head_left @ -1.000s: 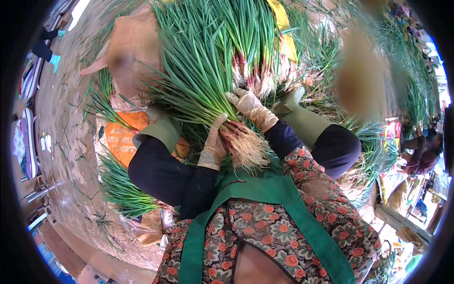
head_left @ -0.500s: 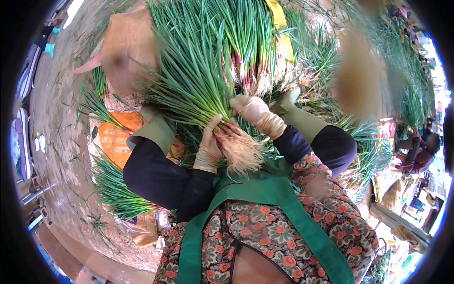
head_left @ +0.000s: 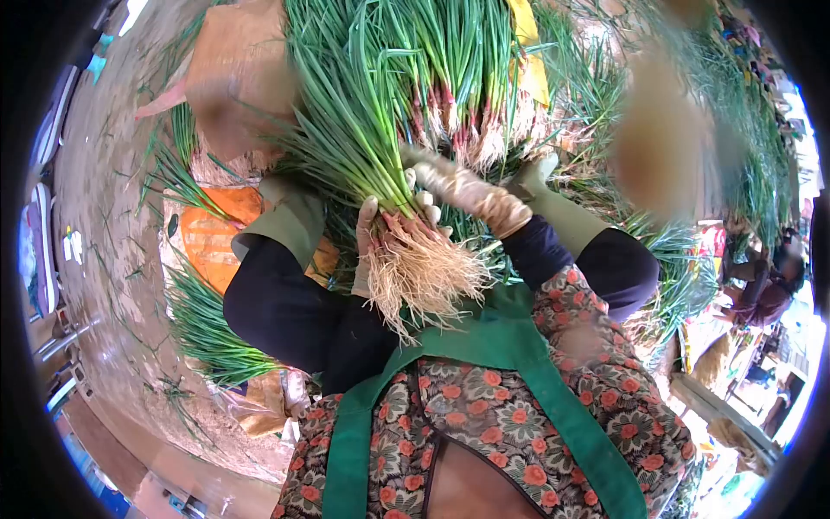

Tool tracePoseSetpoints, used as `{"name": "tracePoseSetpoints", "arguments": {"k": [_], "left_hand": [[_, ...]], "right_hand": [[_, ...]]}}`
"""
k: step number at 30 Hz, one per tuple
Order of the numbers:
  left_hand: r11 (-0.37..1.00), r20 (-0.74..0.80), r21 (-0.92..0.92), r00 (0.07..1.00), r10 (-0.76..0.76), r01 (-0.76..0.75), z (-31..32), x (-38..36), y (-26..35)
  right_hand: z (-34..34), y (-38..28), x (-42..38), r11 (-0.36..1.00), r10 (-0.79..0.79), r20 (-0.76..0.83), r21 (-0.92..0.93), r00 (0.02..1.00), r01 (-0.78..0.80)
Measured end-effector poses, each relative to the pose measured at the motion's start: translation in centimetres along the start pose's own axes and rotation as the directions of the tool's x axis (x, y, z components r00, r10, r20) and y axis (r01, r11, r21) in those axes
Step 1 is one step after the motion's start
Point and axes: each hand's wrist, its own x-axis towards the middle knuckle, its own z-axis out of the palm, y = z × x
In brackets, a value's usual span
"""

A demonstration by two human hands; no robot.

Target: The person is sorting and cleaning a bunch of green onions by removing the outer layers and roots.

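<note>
A bunch of green onions [head_left: 380, 164] with red-white stems and long pale roots hangs over my lap, leaves pointing away and roots toward me. My left hand [head_left: 367, 242], in a pale glove, is wrapped round the stems, with its fingers showing on both sides and the roots spilling over it. Beside the bunch, my right hand [head_left: 437, 177], also gloved, is blurred and stretched toward the leaves; its fingertips are smeared, so what they hold is unclear. More green onions [head_left: 458, 78] lie just beyond, roots toward me.
An orange sack [head_left: 212, 246] lies at the left near my boot. Another green onion pile [head_left: 212, 333] is below it. A brown wrapped bundle [head_left: 238, 69] stands at the upper left. A co-worker [head_left: 765, 298] sits at the far right, and a yellow strip [head_left: 533, 73] borders the upper pile.
The bunch has turned more upright, and its roots now spread wider over my left hand. My right hand has moved slightly left and up along the bunch.
</note>
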Motion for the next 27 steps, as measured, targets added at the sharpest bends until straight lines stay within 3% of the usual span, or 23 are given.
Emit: {"name": "tracePoseSetpoints", "arguments": {"k": [2,3,4,6,8,9,11,12,13,14,15,16,17,18,20,21,23,25,26,27], "left_hand": [[1.0,0.039,0.022,0.999,-0.018,0.017,-0.6,-0.4,0.9],[0.999,0.055,0.033,0.998,-0.021,0.019,-0.8,-0.9,1.2],[0.999,0.069,0.043,0.997,-0.025,0.022,-0.1,-1.1,1.3],[0.995,0.007,-0.101,1.0,-0.012,0.013,0.8,-1.8,1.3],[0.989,0.03,-0.145,0.999,0.041,-0.037,0.6,-1.7,2.0],[0.994,0.073,-0.081,0.994,0.078,-0.072,0.9,-1.1,2.3],[0.941,-0.006,0.194,0.959,0.285,-0.278,2.4,0.6,1.0],[0.942,-0.201,0.244,0.938,0.281,-0.23,5.3,1.8,0.2],[0.932,-0.135,0.255,0.945,0.299,-0.258,5.9,3.3,-0.5],[0.907,-0.225,0.324,0.91,0.349,-0.268,6.8,4.3,-0.9],[0.88,-0.311,0.389,0.861,0.403,-0.271,7.4,5.2,-1.5],[0.874,-0.309,0.401,0.857,0.412,-0.276,7.5,6.1,-2.1],[0.866,-0.308,0.414,0.852,0.424,-0.282,7.8,6.7,-2.4],[0.789,-0.323,0.571,0.82,0.472,-0.229,8.0,6.9,-2.3],[0.779,-0.357,0.596,0.805,0.473,-0.194,9.7,6.4,-1.4],[0.788,-0.368,0.573,0.789,0.493,-0.225,10.8,5.5,-0.3],[0.746,-0.299,0.589,0.774,0.558,-0.311,11.8,4.2,0.3],[0.587,-0.172,0.721,0.726,0.666,-0.368,13.6,2.2,1.6],[0.529,-0.152,0.754,0.68,0.717,-0.39,13.7,1.3,3.2],[0.479,-0.132,0.779,0.641,0.756,-0.404,13.8,0.6,5.3]], "right_hand": [[0.4,-0.5,-0.4,0.944,0.249,0.267,0.147,0.931,-0.295],[0.2,-1.9,-1.3,0.969,0.244,0.263,-0.102,0.933,-0.225],[0.5,-3.3,-2.5,0.979,0.202,0.221,-0.072,0.954,-0.191],[-0.5,-5.8,-5.1,0.988,0.149,0.112,-0.046,0.982,-0.145],[-3.0,-7.9,-9.0,0.989,0.082,0.051,0.117,0.995,-0.087],[-3.9,-8.0,-10.7,0.971,0.217,0.009,0.1,0.976,-0.217],[-3.7,-8.5,-12.7,0.85,0.309,-0.093,-0.419,0.946,-0.319],[-3.8,-7.9,-12.3,0.866,0.203,-0.043,-0.458,0.978,-0.2],[-3.9,-7.3,-11.9,0.868,0.095,0.007,-0.491,0.995,-0.079],[-3.7,-7.5,-10.7,0.995,0.019,-0.043,-0.101,0.999,-0.023],[-3.0,-8.5,-9.6,0.951,-0.027,-0.112,0.303,0.993,0.06],[-1.5,-9.6,-8.8,0.908,-0.056,-0.129,0.405,0.99,0.104],[0.0,-11.0,-8.6,0.922,-0.116,-0.149,0.352,0.982,0.162],[1.5,-12.3,-8.3,0.929,-0.175,-0.17,0.296,0.97,0.22],[3.8,-12.6,-7.6,0.925,-0.373,-0.13,-0.129,0.919,0.357],[6.1,-12.6,-7.1,0.861,-0.461,-0.08,-0.283,0.884,0.423],[8.7,-12.3,-7.7,0.601,-0.611,0.061,-0.614,0.789,0.513],[10.2,-11.2,-9.3,0.448,-0.608,0.122,-0.763,0.785,0.466],[8.9,-9.7,-12.9,0.287,-0.402,0.036,-0.944,0.915,0.164],[10.5,-8.8,-10.8,0.851,-0.186,-0.133,-0.517,0.974,0.092]]}}
